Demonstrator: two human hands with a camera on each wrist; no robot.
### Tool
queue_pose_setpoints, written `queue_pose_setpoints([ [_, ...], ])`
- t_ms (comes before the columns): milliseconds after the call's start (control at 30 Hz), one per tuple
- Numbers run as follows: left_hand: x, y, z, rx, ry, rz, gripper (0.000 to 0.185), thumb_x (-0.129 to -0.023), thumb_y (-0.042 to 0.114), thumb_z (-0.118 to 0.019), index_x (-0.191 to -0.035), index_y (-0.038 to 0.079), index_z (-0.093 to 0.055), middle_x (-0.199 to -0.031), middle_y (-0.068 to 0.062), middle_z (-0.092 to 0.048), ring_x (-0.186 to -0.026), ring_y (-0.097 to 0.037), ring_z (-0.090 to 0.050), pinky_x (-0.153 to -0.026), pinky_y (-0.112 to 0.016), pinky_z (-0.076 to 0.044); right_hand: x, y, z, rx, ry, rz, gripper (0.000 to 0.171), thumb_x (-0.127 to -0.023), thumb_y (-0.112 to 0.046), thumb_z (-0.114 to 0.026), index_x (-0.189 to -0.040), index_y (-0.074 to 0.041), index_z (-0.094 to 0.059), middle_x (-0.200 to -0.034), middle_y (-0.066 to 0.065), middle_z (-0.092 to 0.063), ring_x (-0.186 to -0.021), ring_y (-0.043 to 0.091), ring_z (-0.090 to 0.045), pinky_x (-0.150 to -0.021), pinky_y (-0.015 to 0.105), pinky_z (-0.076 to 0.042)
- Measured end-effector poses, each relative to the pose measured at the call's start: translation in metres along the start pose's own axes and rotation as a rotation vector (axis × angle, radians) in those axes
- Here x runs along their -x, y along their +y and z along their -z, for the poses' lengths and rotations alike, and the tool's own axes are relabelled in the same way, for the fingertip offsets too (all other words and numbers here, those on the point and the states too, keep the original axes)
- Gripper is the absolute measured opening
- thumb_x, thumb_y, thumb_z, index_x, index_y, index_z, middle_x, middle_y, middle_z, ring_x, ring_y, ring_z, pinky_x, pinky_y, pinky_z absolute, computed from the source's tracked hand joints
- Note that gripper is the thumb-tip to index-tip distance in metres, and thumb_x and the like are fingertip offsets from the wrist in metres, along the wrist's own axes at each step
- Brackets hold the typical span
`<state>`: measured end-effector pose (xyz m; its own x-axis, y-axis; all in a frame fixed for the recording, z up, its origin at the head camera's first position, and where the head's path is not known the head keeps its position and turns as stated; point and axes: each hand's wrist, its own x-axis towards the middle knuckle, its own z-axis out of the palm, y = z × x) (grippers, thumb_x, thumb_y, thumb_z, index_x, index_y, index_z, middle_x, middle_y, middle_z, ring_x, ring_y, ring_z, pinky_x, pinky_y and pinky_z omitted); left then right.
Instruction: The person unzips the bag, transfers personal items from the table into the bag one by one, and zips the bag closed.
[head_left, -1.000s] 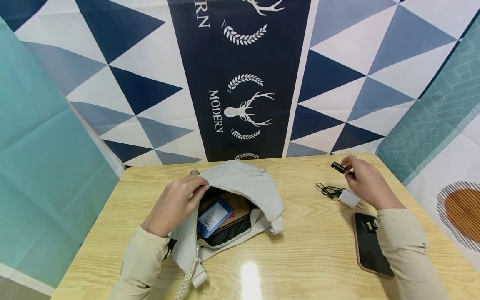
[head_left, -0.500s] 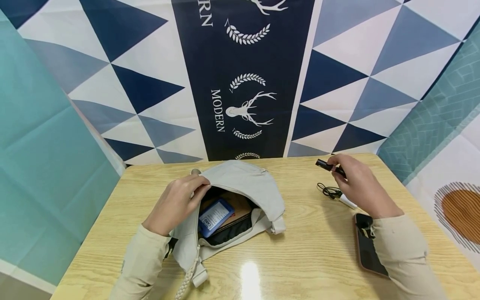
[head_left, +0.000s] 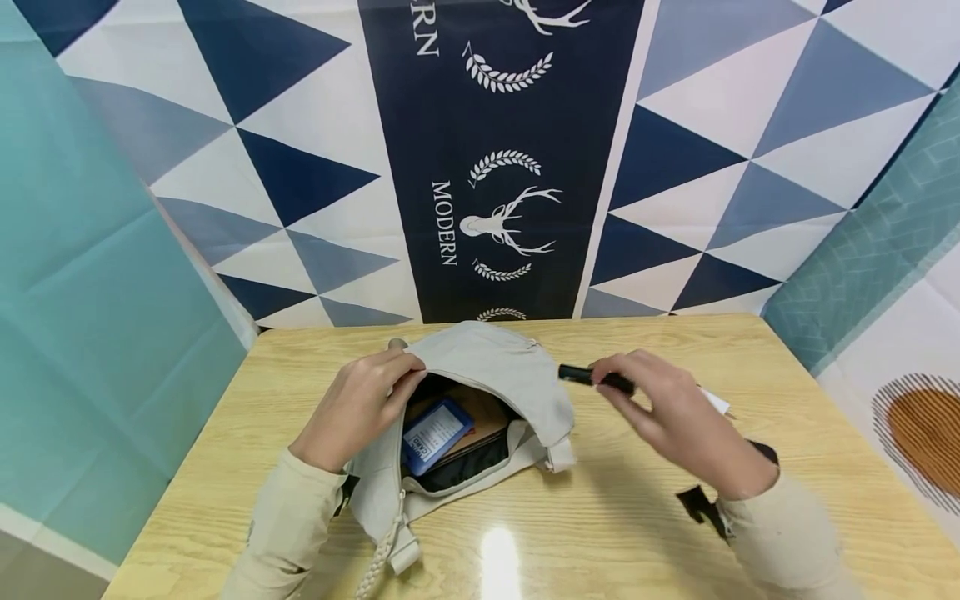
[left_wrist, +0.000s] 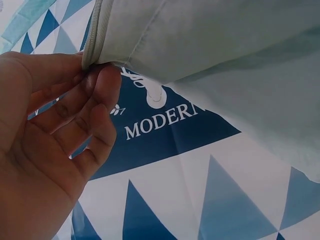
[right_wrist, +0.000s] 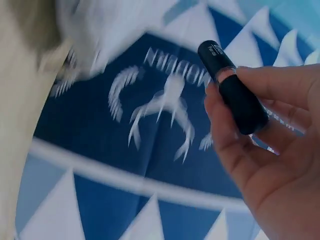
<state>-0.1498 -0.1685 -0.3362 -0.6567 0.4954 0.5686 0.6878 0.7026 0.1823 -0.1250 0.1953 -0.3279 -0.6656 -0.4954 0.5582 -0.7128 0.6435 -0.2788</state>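
A pale grey cloth bag (head_left: pixel 487 346) lies on the table with its zipped mouth gaping. My left hand (head_left: pixel 356 408) pinches the bag's upper edge at the zip and holds it up; the left wrist view shows thumb and fingertips on the zip edge (left_wrist: pixel 92 37). Inside lie a blue card holder (head_left: pixel 437 435) and a flat brown item (head_left: pixel 486 417). To the right of the bag, above the table, my right hand (head_left: pixel 667 417) pinches a black lipstick tube (head_left: pixel 576 374). The right wrist view shows the lipstick's (right_wrist: pixel 242 102) two black parts with a pinkish band between.
A white charger plug (head_left: pixel 715 400) shows partly behind my right hand. A phone (head_left: pixel 765 452) is mostly covered by the right wrist. The bag's braided cord (head_left: pixel 378 558) trails toward the near edge of the wooden table (head_left: pixel 585 550). Patterned cloth (head_left: pixel 517 167) stands behind.
My right hand has carried the lipstick tube left and nearer the bag, away from the charger and phone. My left hand keeps its grip on the bag's edge.
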Motion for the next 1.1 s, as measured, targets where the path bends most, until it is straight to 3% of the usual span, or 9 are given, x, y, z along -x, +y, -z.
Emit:
queue_pose_setpoints([
  [167, 0.000, -0.001, -0.001, 0.000, 0.008, -0.008, 0.004, -0.094, 0.011, -0.070, -0.095, 0.011, -0.074, -0.086, 0.001, -0.070, -0.069, -0.011, -0.062, -0.062, -0.030, -0.053, 0.002, -0.028, -0.026, -0.130, -0.106, 0.056, 0.027, -0.085, 0.007, -0.072, -0.104, -0.013, -0.074, -0.116, 0.002, -0.070, -0.106, 0.015, -0.065, -0.084, 0.032, -0.056],
  [300, 0.000, -0.002, -0.002, 0.008, 0.006, -0.009, 0.005, -0.095, 0.011, -0.069, -0.094, 0.012, -0.074, -0.085, 0.001, -0.069, -0.068, -0.010, -0.061, -0.061, -0.029, -0.052, 0.005, -0.044, -0.043, -0.189, -0.250, 0.068, 0.032, -0.090, 0.006, -0.065, -0.115, -0.012, -0.072, -0.129, 0.003, -0.063, -0.117, 0.017, -0.060, -0.088, 0.034, -0.055],
  [400, 0.000, -0.002, -0.001, 0.012, 0.005, -0.007, 0.005, -0.095, 0.012, -0.068, -0.095, 0.012, -0.073, -0.085, 0.001, -0.069, -0.068, -0.010, -0.061, -0.061, -0.029, -0.052, 0.004, -0.053, -0.055, -0.189, -0.299, 0.108, 0.036, -0.091, 0.006, -0.061, -0.123, -0.011, -0.068, -0.134, 0.004, -0.059, -0.121, 0.019, -0.057, -0.091, 0.035, -0.054],
  [533, -0.001, -0.003, 0.002, 0.010, 0.003, -0.006, 0.004, -0.094, 0.012, -0.070, -0.095, 0.012, -0.074, -0.086, 0.001, -0.070, -0.069, -0.011, -0.062, -0.062, -0.029, -0.053, -0.001, -0.062, -0.075, -0.149, -0.273, 0.143, 0.037, -0.093, 0.006, -0.062, -0.127, -0.008, -0.064, -0.131, 0.005, -0.061, -0.117, 0.017, -0.059, -0.089, 0.029, -0.054],
  [767, 0.000, -0.002, 0.002, -0.012, 0.004, -0.026, 0.004, -0.094, 0.010, -0.070, -0.094, 0.013, -0.073, -0.085, 0.003, -0.070, -0.067, -0.011, -0.062, -0.062, -0.030, -0.053, -0.006, -0.072, -0.116, -0.095, -0.193, 0.166, 0.031, -0.092, -0.002, -0.069, -0.121, -0.014, -0.065, -0.112, -0.004, -0.066, -0.100, 0.009, -0.059, -0.080, 0.020, -0.052],
  [967, 0.000, 0.001, 0.004, -0.023, -0.003, -0.020, 0.004, -0.093, 0.009, -0.071, -0.094, 0.012, -0.073, -0.085, 0.002, -0.071, -0.066, -0.012, -0.062, -0.062, -0.030, -0.053, -0.012, -0.075, -0.143, -0.054, -0.084, 0.206, 0.024, -0.091, -0.005, -0.072, -0.115, -0.008, -0.070, -0.115, 0.004, -0.068, -0.102, 0.013, -0.061, -0.085, 0.025, -0.053],
  [1100, -0.001, 0.002, 0.005, -0.030, -0.010, -0.018, 0.004, -0.093, 0.009, -0.071, -0.094, 0.011, -0.073, -0.084, 0.002, -0.070, -0.065, -0.012, -0.061, -0.061, -0.030, -0.052, -0.013, -0.079, -0.154, -0.054, -0.108, 0.173, 0.031, -0.091, -0.003, -0.070, -0.123, -0.005, -0.069, -0.122, 0.011, -0.061, -0.108, 0.018, -0.061, -0.085, 0.026, -0.054],
])
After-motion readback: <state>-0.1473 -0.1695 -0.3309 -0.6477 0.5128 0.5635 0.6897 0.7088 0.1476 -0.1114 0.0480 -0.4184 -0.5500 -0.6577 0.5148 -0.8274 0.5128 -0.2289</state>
